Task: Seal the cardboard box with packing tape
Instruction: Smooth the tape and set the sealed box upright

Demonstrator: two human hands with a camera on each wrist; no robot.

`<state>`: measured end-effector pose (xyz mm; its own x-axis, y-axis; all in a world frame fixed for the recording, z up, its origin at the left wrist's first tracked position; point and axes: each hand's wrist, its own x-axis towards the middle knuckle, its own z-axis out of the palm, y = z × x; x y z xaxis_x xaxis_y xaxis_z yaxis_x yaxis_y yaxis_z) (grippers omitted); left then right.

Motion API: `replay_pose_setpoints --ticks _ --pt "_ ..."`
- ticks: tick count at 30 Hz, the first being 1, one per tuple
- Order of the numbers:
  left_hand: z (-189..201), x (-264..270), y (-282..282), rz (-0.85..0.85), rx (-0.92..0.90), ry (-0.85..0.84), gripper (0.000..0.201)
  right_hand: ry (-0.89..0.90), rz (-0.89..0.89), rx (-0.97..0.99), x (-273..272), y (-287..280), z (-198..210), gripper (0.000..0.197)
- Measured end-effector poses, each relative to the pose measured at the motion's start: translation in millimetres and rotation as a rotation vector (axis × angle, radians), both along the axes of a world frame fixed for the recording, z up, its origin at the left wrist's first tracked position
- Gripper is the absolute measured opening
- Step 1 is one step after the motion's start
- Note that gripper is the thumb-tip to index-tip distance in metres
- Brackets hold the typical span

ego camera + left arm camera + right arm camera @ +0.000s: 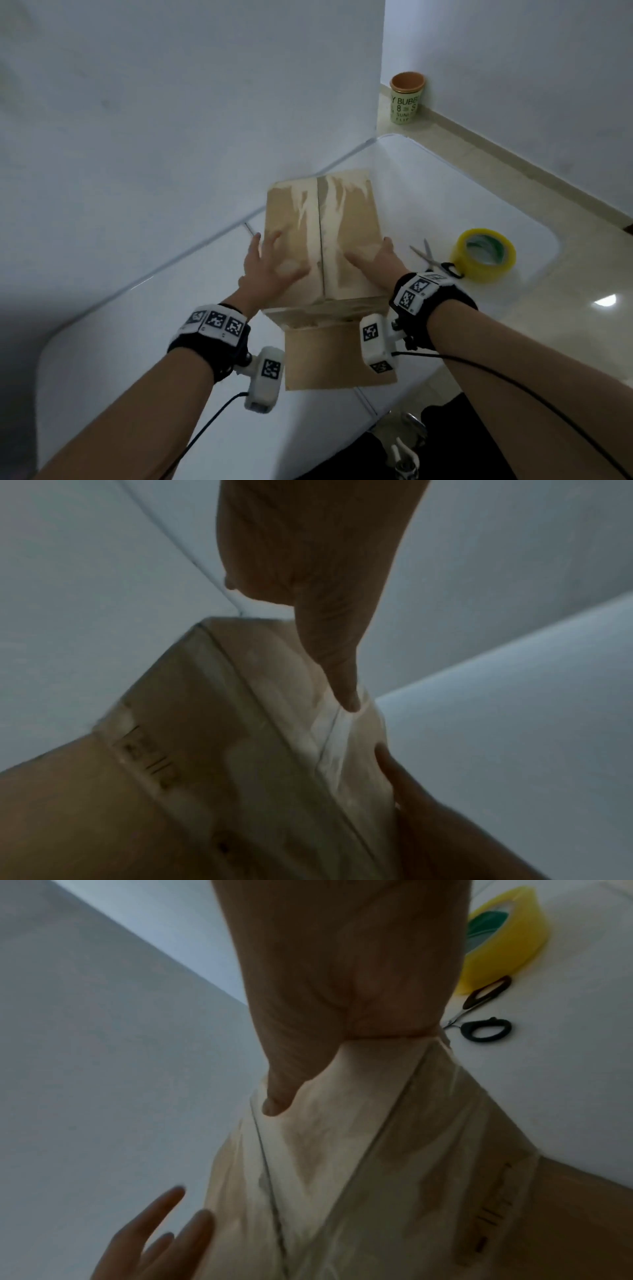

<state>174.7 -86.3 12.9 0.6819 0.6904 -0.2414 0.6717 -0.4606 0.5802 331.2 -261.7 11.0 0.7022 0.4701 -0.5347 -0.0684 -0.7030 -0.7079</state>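
A: Cardboard box [322, 236] mid-worktop [445, 192]; left hand [274, 263] and right hand [373, 257] flat on the flaps, fingers straight, gripping nothing.

B: Press the seam level. Tape roll [483, 255] at three o'clock, by the scissors [433, 258].

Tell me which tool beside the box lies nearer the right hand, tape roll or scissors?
The scissors: they lie between the right hand and the yellow tape roll, which sits farther out.
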Motion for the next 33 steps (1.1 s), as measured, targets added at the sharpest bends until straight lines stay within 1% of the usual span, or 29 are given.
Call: replay_pose_setpoints --ticks 1,2,4,6,8,9,12,15,16,18,19,21,22,24,25,26,27,29,30,31,33 --pt "-7.1 -0.9 -6.8 -0.073 0.024 0.063 0.109 -0.013 -0.011 0.006 -4.4 0.4 -2.7 0.11" --pt "-14.4 -2.0 -12.0 -0.119 0.039 0.096 0.115 -0.053 -0.002 0.02 -7.5 0.6 -7.0 0.116" --pt "-28.7 -4.7 -15.1 -0.172 0.095 0.1 0.118 -0.126 0.06 0.008 -13.7 -2.9 -11.8 0.124" --pt "-38.9 -7.0 -12.1 -0.197 0.132 0.101 0.115 -0.192 0.163 -0.032 -20.6 -9.6 -13.3 0.13" --pt "-44.3 -8.3 -8.6 -0.218 0.15 0.119 0.107 -0.24 0.233 -0.07 -26.3 -17.2 -16.2 0.128" --pt "-43.8 -9.0 -9.0 -0.222 0.16 0.1 0.098 -0.262 0.25 -0.076 -27.9 -20.0 -16.4 0.125" --pt "-39.3 -13.9 -12.3 -0.144 0.174 -0.068 0.069 -0.293 0.262 -0.054 -28.4 -24.0 -21.3 0.109" --pt "-32.5 -18.3 -16.2 -0.019 0.032 -0.185 0.06 -0.286 0.257 -0.054 -28.9 -24.2 -21.4 0.097" --pt "-26.8 -18.3 -15.8 0.029 -0.052 -0.223 0.059 -0.285 0.247 -0.052 -28.2 -23.2 -21.7 0.095" --pt "-11.3 -21.4 -15.0 0.173 -0.291 -0.293 0.062 -0.28 0.232 -0.052 -28.2 -23.2 -21.5 0.094" --pt "-4.5 -25.4 -13.2 0.243 -0.383 -0.299 0.063 -0.275 0.215 -0.051 -29.0 -23.4 -20.9 0.095" --pt "5.7 -38.8 -9.8 0.362 -0.421 -0.284 0.059 -0.254 0.149 -0.051 -32.3 -24.4 -20.7 0.101" --pt "4.2 -45.3 -7.8 0.412 -0.435 -0.287 0.06 -0.222 0.095 -0.053 -35.1 -25.1 -20.1 0.106" --pt "-3.0 -54.4 -10.5 0.477 -0.51 -0.203 0.069 -0.14 -0.032 -0.065 -40.5 -25.3 -20.1 0.116" --pt "-9.5 -54.8 -14.6 0.497 -0.579 -0.187 0.075 -0.114 -0.074 -0.069 -42.1 -24.8 -20.8 0.119" --pt "-12.3 -52.0 -21.6 0.519 -0.653 -0.208 0.075 -0.099 -0.091 -0.072 -42.5 -24.3 -21.8 0.121" --pt "-15.0 -48.0 -27.9 0.525 -0.688 -0.237 0.068 -0.091 -0.093 -0.074 -42.8 -24.0 -22.3 0.12" --pt "-13.3 -37.5 -35.8 0.53 -0.659 -0.255 0.054 -0.078 -0.092 -0.071 -41.1 -24.3 -22.6 0.116" --pt "-8.4 -33.6 -40.1 0.536 -0.655 -0.268 0.055 -0.071 -0.096 -0.066 -40.1 -25.1 -23.5 0.113" --pt "-8.2 -31.3 -40.1 0.54 -0.688 -0.28 0.063 -0.075 -0.099 -0.061 -39.8 -25.8 -23.1 0.111" --pt "-11.7 -29.7 -36.1 0.621 -0.801 -0.343 0.075 -0.081 -0.094 -0.066 -40.0 -26.5 -21.7 0.108"
